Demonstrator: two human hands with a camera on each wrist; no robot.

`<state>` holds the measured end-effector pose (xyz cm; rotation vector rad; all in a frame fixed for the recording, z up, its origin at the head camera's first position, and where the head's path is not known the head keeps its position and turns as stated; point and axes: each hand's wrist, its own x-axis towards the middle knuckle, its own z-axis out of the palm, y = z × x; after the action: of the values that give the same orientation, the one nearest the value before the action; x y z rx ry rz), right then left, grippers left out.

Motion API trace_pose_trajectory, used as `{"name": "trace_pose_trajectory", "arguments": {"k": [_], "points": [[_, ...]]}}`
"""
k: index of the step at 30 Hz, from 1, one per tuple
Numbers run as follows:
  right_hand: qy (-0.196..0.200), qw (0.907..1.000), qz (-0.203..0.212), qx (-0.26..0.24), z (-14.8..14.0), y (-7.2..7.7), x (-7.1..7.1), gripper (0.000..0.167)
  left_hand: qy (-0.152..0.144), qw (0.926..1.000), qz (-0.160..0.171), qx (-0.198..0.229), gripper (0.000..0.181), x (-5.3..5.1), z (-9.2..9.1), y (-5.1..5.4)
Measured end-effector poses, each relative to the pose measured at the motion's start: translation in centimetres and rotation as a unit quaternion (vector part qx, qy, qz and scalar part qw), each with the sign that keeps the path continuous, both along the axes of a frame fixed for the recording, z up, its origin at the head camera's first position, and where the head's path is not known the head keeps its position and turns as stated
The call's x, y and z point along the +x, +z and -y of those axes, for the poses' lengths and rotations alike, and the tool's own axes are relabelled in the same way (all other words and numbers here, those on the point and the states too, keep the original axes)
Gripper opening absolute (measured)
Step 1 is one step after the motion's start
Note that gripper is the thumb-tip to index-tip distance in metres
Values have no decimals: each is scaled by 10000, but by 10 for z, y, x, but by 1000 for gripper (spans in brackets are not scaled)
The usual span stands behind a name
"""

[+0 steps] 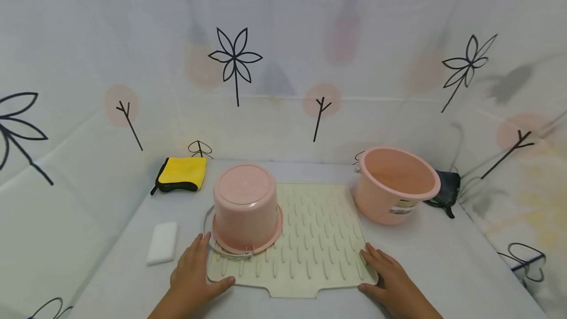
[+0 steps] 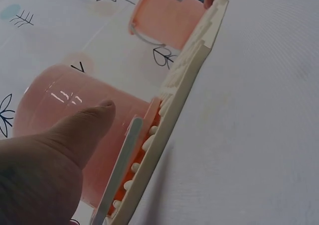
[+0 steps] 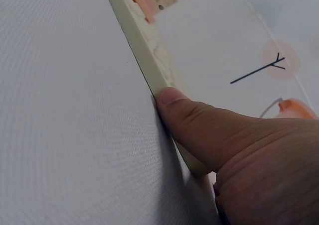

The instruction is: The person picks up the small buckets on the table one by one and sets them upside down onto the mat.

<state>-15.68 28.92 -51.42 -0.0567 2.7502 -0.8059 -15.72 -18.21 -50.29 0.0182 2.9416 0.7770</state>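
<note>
A cream draining board [image 1: 316, 240] with raised ridges lies on the table, its spout facing the near edge. Upside down on its left part stands a pink bucket [image 1: 245, 191], the grey handle [image 1: 230, 255] hanging around its rim. My left hand [image 1: 195, 272] is at the board's near left corner, fingers extended beside the handle and thumb apart; whether it touches the board cannot be told. At the near right corner, my right hand [image 1: 387, 274] touches the board with extended fingers along the side. Its thumb [image 3: 187, 113] presses the front edge.
An upright pink bucket [image 1: 394, 186] stands right of the board, with a dark cloth [image 1: 445, 191] behind it. On the left lie a folded yellow and black cloth [image 1: 181, 174] and a white sponge-like block [image 1: 162, 243]. A patterned sheet [image 1: 283, 63] hangs behind the table.
</note>
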Motion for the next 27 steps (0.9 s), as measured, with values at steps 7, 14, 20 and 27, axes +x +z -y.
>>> {"name": "trace_pose_trajectory", "arguments": {"k": [7,14,20,27], "points": [[-16,10000,-15,6,1,2,2,106,-3,9998,110,-188,132,-1,-3,-9],[38,10000,-82,-26,0,2,5,106,-64,9990,59,-449,133,-1,-2,-18],[36,9999,-101,-32,0,1,5,105,-65,9976,13,-684,134,-4,-1,-21],[40,9999,-65,-102,-1,2,5,105,-94,9966,-35,-816,136,-7,0,-24]]}}
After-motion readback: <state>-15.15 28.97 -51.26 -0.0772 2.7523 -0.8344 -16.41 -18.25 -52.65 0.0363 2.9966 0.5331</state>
